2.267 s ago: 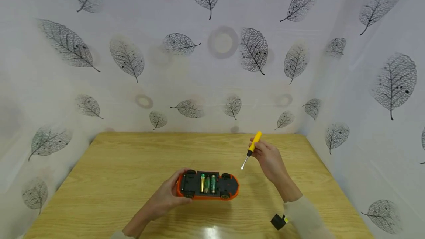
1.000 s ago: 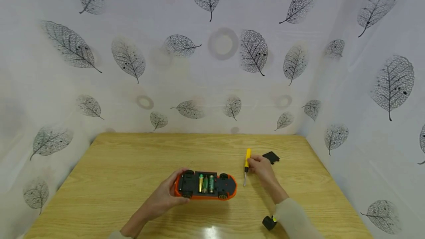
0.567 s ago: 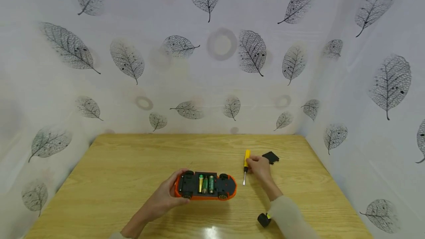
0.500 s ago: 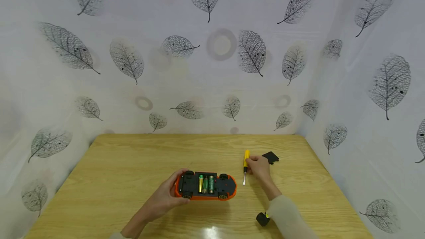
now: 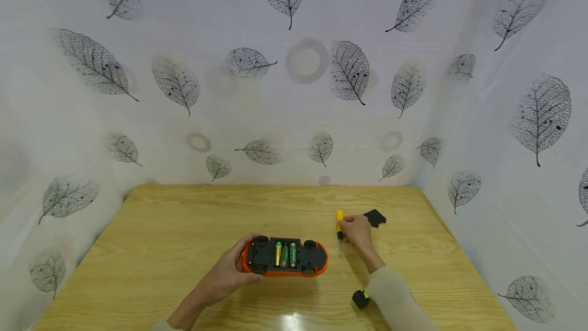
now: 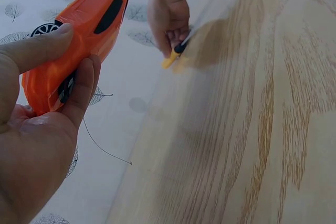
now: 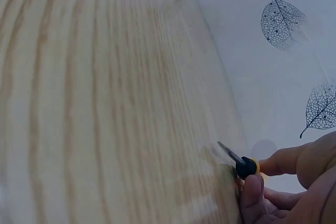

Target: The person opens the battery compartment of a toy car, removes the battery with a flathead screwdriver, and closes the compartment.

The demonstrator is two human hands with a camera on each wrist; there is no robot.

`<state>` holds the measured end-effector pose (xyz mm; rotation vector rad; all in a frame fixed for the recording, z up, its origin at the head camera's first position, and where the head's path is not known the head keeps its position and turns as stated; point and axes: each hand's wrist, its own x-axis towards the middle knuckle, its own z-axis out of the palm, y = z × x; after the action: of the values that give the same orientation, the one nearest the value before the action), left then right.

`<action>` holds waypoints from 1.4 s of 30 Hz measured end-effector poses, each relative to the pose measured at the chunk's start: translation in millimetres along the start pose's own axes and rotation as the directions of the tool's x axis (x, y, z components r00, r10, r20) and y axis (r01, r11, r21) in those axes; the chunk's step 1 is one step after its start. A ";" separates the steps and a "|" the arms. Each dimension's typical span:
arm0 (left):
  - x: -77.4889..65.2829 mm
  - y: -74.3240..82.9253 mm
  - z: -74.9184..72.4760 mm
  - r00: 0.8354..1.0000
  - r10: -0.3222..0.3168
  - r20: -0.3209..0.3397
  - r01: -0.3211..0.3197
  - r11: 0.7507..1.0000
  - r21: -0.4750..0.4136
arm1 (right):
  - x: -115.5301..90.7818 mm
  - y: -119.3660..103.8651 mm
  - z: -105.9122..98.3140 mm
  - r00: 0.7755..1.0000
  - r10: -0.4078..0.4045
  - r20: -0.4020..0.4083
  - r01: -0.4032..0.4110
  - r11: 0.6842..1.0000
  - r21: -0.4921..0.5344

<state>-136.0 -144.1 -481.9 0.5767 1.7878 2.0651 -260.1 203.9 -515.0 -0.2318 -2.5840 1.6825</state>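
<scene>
My left hand (image 5: 227, 272) grips the rear end of an orange toy car (image 5: 317, 269), turned so its black underside faces the head camera. Three batteries (image 5: 285, 256) sit side by side in its uncovered compartment. In the left wrist view, thumb and fingers wrap the car's orange body (image 6: 86, 30). My right hand (image 5: 359, 233) pinches a yellow-handled screwdriver (image 5: 339, 221) low over the table, to the right of the car. Its metal shaft points toward the near edge in the head view, and the right wrist view shows the shaft and black collar (image 7: 245, 167) at the fingertips.
A black battery cover (image 5: 375, 217) lies on the wooden table (image 5: 193, 218) just beyond the right hand. The black wrist device (image 5: 361, 299) with a yellow-green bit shows beside the right sleeve. Leaf-printed white cloth (image 5: 275, 96) rises at the back and sides.
My right hand has come down and nearer the table with the screwdriver, baring the black cover behind it; lately it has shifted only slightly left. The left hand and car stay nearly still.
</scene>
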 end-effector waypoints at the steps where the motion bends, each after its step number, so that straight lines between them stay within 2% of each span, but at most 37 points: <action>1: 0.1 0.1 0.0 1.000 -0.001 0.000 0.001 1.000 0.000 | -0.2 -0.3 -0.4 1.000 -0.002 0.001 0.002 1.000 0.002; 23: -0.7 2.7 0.9 1.000 -0.020 -0.018 0.020 1.000 0.010 | -4.9 1.4 -2.3 0.999 -0.045 0.014 0.044 0.998 0.039; 30: -0.1 4.0 1.0 1.000 -0.021 -0.022 0.022 0.999 0.028 | -6.9 2.6 -4.5 0.999 -0.036 -0.026 0.038 0.998 0.046; 37: 0.3 4.0 1.6 0.999 -0.021 -0.024 0.022 0.999 0.024 | -13.1 -11.8 -10.2 0.976 -0.180 -0.127 0.170 0.982 -0.084; 42: 0.4 3.4 1.6 1.000 -0.014 -0.015 0.014 1.000 0.022 | -25.2 -31.9 -10.7 0.971 -0.223 -0.085 0.216 0.973 -0.086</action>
<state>-135.5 -143.0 -478.3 0.5548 1.8203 2.0478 -237.1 197.1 -480.5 -0.0251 -2.5017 1.4642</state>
